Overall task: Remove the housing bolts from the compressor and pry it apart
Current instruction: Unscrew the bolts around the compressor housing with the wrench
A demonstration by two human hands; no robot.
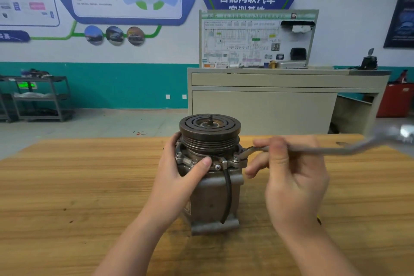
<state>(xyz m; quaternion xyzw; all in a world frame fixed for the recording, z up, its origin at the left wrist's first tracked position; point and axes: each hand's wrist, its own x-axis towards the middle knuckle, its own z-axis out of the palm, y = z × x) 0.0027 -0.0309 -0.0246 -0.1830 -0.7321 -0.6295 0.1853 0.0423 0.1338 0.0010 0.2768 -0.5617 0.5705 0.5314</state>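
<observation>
A compressor (pixel 212 177) stands upright near the middle of a wooden table (pixel 67 186), its grooved pulley (pixel 210 132) on top and a black cable (pixel 228 195) running down its near side. The person's left hand (pixel 179 177) wraps around the compressor's left side just below the pulley, fingers curled behind the housing and thumb pressed across the front flange. To the compressor's right, the right hand (pixel 289 177) pinches the shaft of a wrench (pixel 324 149) between thumb and curled fingers; the wrench's head sits on a bolt (pixel 236 158) at the compressor's right flange, while its far end, blurred, reaches out to the right. Another bolt (pixel 178 155) shows on the flange's left. Behind the compressor, beyond the table, stands a beige cabinet (pixel 268 101) carrying a wiring display board (pixel 257 38).
</observation>
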